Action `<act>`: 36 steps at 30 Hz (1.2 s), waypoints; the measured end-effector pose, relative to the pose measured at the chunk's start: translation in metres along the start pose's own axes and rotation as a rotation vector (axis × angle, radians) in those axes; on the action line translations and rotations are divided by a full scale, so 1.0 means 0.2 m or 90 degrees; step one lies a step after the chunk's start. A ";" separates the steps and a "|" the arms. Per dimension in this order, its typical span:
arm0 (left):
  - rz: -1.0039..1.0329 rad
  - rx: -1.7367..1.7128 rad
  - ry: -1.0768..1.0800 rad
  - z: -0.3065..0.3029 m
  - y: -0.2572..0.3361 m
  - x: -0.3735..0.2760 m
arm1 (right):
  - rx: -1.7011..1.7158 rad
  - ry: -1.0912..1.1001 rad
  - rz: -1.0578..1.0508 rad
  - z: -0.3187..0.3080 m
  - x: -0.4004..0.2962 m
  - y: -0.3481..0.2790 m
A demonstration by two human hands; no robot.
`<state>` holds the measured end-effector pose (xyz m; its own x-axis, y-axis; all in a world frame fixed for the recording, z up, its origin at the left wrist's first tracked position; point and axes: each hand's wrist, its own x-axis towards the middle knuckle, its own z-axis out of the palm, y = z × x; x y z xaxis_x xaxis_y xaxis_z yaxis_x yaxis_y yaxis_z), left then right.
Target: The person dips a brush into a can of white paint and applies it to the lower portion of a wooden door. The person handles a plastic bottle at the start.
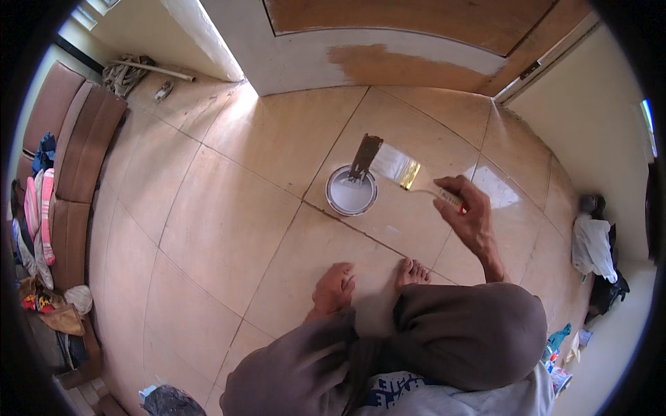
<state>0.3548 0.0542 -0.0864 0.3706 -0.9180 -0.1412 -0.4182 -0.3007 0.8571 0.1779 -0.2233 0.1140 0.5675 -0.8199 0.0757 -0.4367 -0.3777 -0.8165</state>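
My right hand [471,213] grips the pale wooden handle of a wide flat paintbrush [398,164]. The brush has a shiny ferrule with a gold-coloured band and dark bristles, marked with white paint at their lower corner. Those bristles hang over the far rim of a round open can of white paint [351,195], which stands on the tiled floor [234,208]; whether they touch it I cannot tell. My left hand [333,288] hangs past my left knee with fingers curled and nothing visible in it. Ahead is a brown door [406,62], its lower part partly white.
A brown cushioned sofa [78,156] with clothes [39,208] stands at the left. A pole [153,69] and a crumpled cloth [122,78] lie in the far left corner. White and black bags [593,247] sit along the right wall. My bare foot [413,273] is near the can.
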 end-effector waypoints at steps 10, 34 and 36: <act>0.109 0.099 0.228 -0.06 -0.02 0.71 | -0.233 -0.053 -0.180 0.35 -0.14 0.07; 0.162 0.171 0.262 0.07 -0.04 0.86 | -0.443 -0.232 -0.274 0.36 -0.04 -0.09; 0.166 0.161 0.260 0.07 -0.05 0.86 | -0.447 -0.247 -0.291 0.35 -0.01 -0.09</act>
<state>0.4099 -0.1037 -0.1259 0.4986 -0.8103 0.3079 -0.7075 -0.1752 0.6847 0.2332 -0.1845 0.0897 0.9280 -0.3725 0.0052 -0.3631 -0.9077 -0.2101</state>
